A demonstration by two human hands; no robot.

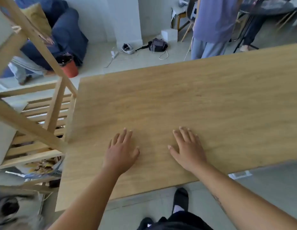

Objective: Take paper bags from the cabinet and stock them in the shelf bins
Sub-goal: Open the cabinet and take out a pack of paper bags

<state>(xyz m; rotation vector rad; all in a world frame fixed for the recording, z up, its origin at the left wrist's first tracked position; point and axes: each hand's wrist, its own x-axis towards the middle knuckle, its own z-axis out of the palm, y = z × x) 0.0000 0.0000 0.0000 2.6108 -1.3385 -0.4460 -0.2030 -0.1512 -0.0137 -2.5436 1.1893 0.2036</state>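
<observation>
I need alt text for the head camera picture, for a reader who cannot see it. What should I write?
A person's left hand and right hand rest flat, fingers straight, on a wooden table, holding nothing. A slatted wooden shelf stands to the left, and another person stands beyond the table's far edge.

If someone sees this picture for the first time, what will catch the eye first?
The left hand and the right hand lie flat, fingers straight, on the near part of a wide wooden table. At the table's left stands a slatted wooden shelf, and a red pot sits on the floor beyond it.
</observation>
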